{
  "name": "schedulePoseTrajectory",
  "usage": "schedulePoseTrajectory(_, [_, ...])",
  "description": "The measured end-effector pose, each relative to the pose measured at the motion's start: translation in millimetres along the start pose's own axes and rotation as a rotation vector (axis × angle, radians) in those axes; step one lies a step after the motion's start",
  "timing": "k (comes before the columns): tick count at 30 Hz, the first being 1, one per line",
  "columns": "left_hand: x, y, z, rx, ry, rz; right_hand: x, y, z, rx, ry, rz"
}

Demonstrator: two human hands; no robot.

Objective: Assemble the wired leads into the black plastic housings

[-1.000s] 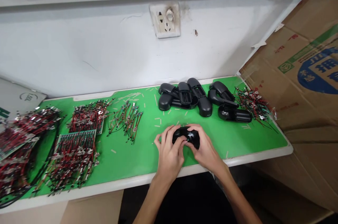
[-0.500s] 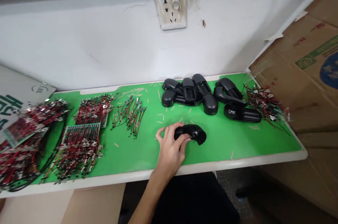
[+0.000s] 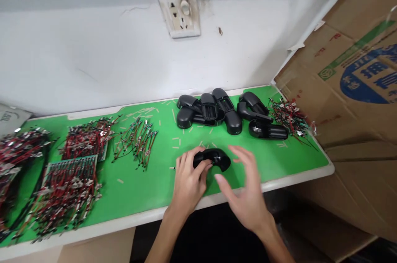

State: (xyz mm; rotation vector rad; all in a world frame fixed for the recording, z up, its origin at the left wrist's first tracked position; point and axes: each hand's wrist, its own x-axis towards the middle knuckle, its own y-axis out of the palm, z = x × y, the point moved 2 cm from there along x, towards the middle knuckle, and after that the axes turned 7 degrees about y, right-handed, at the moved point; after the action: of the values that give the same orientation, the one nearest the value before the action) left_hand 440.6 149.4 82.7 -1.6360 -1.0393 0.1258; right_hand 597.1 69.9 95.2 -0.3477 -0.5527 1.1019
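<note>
My left hand (image 3: 190, 174) grips a curved black plastic housing (image 3: 217, 156) by its left end, over the green mat (image 3: 149, 190). Thumb and fingers press on the housing, and part of it is hidden under them. To its right, my right hand (image 3: 245, 190) is spread, thumb and fingers apart, with nothing in it. It is close to the housing's right end but apart from it. Behind both hands lies a group of similar dark plastic housings (image 3: 209, 106), some piled on each other.
Wired circuit boards (image 3: 72, 190) with red and black leads cover the left side. Loose wired pieces (image 3: 136, 143) lie beside them. Another wire bundle (image 3: 291, 118) is at the right, near a cardboard box (image 3: 347, 130). A wall socket (image 3: 180, 14) is above.
My right hand has come into view at the right of the housing. My left hand keeps its grip on the housing. The whole view has shifted to the right.
</note>
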Motion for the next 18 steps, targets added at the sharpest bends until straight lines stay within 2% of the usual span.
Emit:
schedulePoseTrajectory(4, [-0.8,1.5,1.1,0.018,0.018,-0.021,6.9,20.6,-14.4,0.02,0.039,0.171])
schedulePoseTrajectory(6, [-0.8,2.5,1.7,0.016,0.017,-0.026,8.5,26.6,-19.9,0.046,0.053,0.205])
schedulePoseTrajectory(12, [1.0,3.5,1.4,0.009,0.02,-0.022,10.3,29.4,-24.4,0.109,0.059,0.185])
schedulePoseTrajectory(18, [6.8,-4.6,-0.1,0.054,0.037,0.087,10.0,32.6,-28.1,0.088,0.082,0.174])
